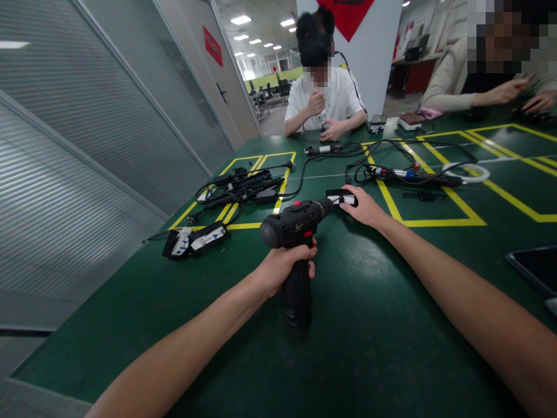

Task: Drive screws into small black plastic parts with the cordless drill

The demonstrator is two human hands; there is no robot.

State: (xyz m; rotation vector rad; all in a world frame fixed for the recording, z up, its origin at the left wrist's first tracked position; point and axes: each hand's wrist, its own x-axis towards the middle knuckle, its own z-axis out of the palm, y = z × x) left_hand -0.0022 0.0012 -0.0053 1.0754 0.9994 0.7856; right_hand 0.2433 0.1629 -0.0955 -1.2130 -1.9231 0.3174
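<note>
In the middle of the head view a black cordless drill (296, 223) stands on the green table, its nose pointing away and to the right. My left hand (289, 267) is wrapped round its grip. Beyond the chuck lies a small black box with a white label (335, 198), and my right hand (359, 204) holds it by its right end. The drill's bit reaches to the box's near face; whether it touches or enters cannot be made out.
Bundled black cables and adapters (243, 188) lie left, with two black-and-white pieces (195, 239) nearer. Corded pen-like tools (395, 173) and a white ring (470, 172) lie right. A dark flat device (535, 267) is at the right edge. Two people (322, 87) sit opposite.
</note>
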